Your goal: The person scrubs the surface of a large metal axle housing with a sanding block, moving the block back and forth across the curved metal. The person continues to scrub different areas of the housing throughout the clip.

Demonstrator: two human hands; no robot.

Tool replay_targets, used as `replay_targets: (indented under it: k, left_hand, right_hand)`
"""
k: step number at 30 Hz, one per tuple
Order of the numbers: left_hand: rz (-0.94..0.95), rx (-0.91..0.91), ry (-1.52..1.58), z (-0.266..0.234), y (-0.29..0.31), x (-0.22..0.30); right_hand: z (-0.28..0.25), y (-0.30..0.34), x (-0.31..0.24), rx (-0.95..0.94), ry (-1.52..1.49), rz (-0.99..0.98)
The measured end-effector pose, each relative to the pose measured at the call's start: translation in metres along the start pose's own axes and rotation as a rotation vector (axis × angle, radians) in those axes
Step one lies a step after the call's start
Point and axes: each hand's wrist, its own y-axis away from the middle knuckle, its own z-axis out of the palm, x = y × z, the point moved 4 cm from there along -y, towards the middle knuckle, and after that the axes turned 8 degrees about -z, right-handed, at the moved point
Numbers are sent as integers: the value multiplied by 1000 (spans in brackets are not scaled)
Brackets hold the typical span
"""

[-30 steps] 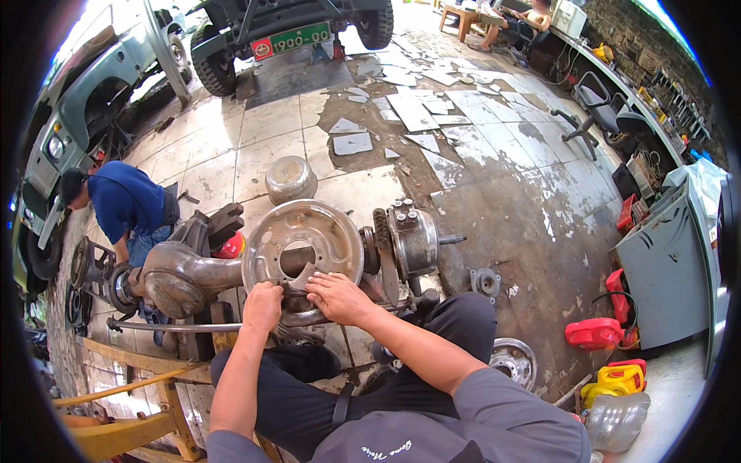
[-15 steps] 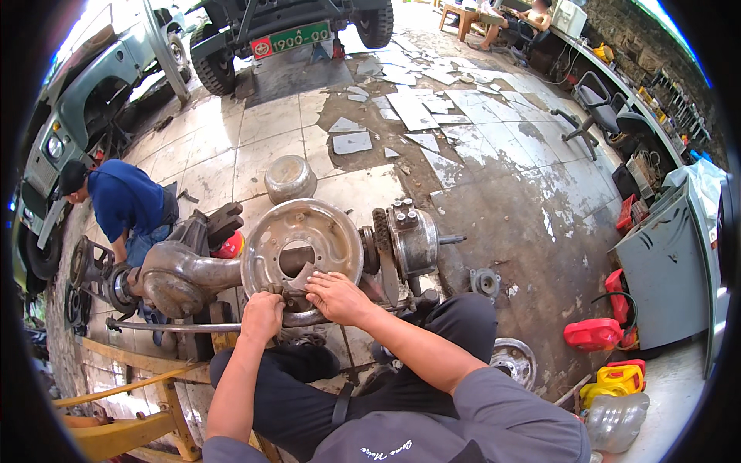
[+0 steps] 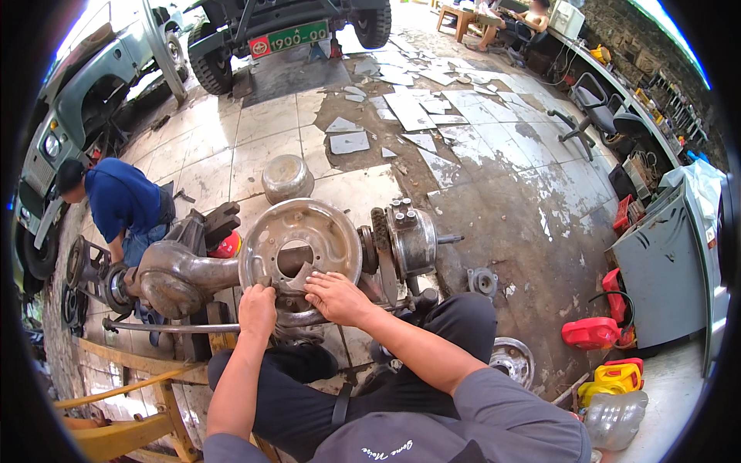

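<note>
The right hand [image 3: 336, 298] holds a brown sheet [image 3: 302, 276] against the round metal plate [image 3: 264, 233], just beyond both grips. Beside it, the left hand [image 3: 257, 310] curls (its grip I cannot tell).

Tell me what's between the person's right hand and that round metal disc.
In the head view, a small flat grey-brown piece pokes out from under the right hand, between it and the round metal disc.

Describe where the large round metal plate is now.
In the head view, the plate sits left of centre, between the bulbous housing on its left and the drum-shaped part on its right, with the right hand over its lower part.
</note>
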Motion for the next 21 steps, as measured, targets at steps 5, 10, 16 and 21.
replay_targets:
  k: [5, 10, 16, 21]
  left_hand:
    - [177, -88, 161, -14, 18, 2]
    - [-58, 315, 405, -36, -3, -14]
    - [-42, -19, 362, -5, -13, -47]
    - [-142, -125, 372, -33, -4, -34]
  right_hand:
    - [2, -1, 1, -3, -4, -1]
    - [3, -2, 3, 4, 26, -4]
    - [3, -1, 1, -13, 12, -5]
    - [1, -1, 2, -2, 14, 6]
